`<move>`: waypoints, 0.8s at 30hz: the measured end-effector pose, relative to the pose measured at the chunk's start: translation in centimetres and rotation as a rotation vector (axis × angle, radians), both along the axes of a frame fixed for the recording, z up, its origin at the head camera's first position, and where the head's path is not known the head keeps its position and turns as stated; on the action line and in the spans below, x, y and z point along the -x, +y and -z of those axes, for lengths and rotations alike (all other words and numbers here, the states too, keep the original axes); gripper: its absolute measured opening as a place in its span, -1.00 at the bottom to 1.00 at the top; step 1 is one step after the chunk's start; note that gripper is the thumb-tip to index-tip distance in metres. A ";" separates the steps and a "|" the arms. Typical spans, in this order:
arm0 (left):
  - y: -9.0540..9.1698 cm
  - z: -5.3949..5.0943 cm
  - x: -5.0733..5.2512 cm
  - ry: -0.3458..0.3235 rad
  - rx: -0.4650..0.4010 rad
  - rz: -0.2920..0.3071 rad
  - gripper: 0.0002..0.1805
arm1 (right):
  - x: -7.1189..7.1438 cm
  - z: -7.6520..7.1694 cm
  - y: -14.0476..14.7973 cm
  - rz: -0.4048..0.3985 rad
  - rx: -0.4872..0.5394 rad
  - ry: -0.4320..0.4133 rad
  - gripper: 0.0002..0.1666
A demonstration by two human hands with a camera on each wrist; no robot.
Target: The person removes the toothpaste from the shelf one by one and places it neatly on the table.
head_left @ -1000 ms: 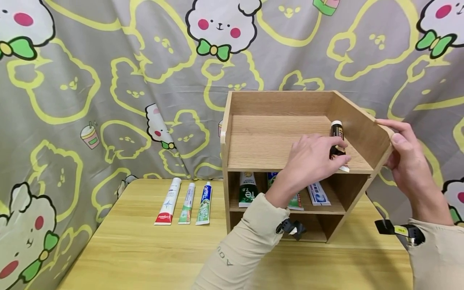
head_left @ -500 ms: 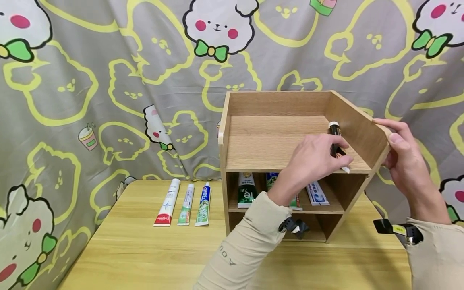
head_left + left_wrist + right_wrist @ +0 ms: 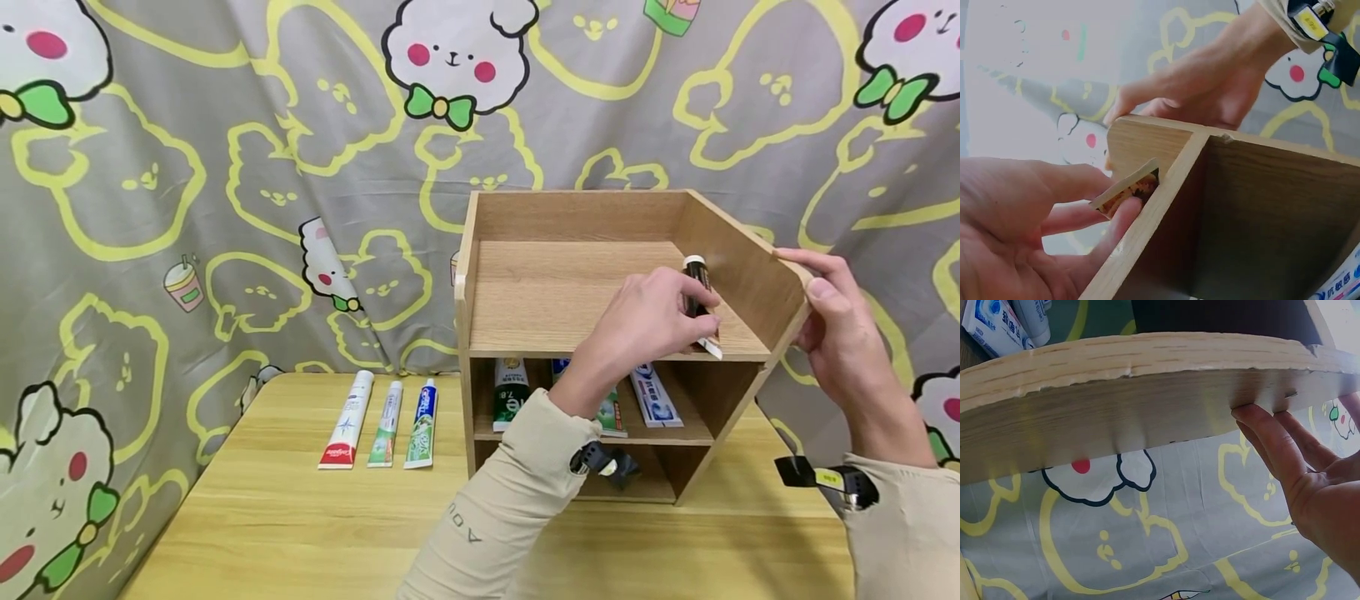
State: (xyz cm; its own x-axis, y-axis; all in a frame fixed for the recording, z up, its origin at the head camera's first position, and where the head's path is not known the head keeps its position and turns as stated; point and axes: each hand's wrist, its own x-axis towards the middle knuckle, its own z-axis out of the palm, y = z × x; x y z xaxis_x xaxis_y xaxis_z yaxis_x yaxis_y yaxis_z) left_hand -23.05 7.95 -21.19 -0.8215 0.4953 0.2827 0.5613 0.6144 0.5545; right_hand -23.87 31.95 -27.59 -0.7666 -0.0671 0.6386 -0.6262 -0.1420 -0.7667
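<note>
At the right end of the top board of a small wooden shelf [image 3: 555,287] lies a black toothpaste tube [image 3: 697,272] with a white cap, the cap end toward the back. My left hand [image 3: 647,312] pinches it between thumb and fingers, covering its middle. The left wrist view shows the flat crimped end of the tube [image 3: 1132,190] between these fingers, by the board's front edge. My right hand [image 3: 843,329] grips the front top corner of the right side panel [image 3: 738,250]. In the right wrist view, fingertips [image 3: 1247,412] touch the panel's outer face.
On the middle level lie several toothpastes, among them a green tube [image 3: 510,400] and a white-and-blue one [image 3: 656,398]. Left of the shelf on the wooden table [image 3: 300,533], a red-and-white tube [image 3: 348,425], a green-and-white tube [image 3: 386,425] and a blue-green tube [image 3: 422,425] lie side by side. A patterned curtain [image 3: 337,192] hangs behind.
My left hand has shifted slightly left, and a little more of the tube's white crimped end shows. The right hand stays on the side panel.
</note>
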 end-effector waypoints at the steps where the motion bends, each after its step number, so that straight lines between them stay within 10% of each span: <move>1: 0.0 0.0 0.0 -0.042 -0.039 0.011 -0.74 | 0.0 0.0 0.0 0.003 0.000 -0.003 -0.49; 11: -0.6 0.7 0.4 -0.474 -0.554 0.185 -0.67 | -0.4 -0.3 0.7 -0.024 -0.028 -0.012 -0.48; 19: -1.3 1.3 0.4 -0.466 -0.634 0.124 -0.68 | -0.4 -0.2 0.4 0.000 -0.009 -0.040 -0.48; 24: -2.2 1.5 0.2 -0.478 -0.713 0.183 -0.66 | -0.2 -0.1 0.1 -0.029 -0.010 -0.019 -0.48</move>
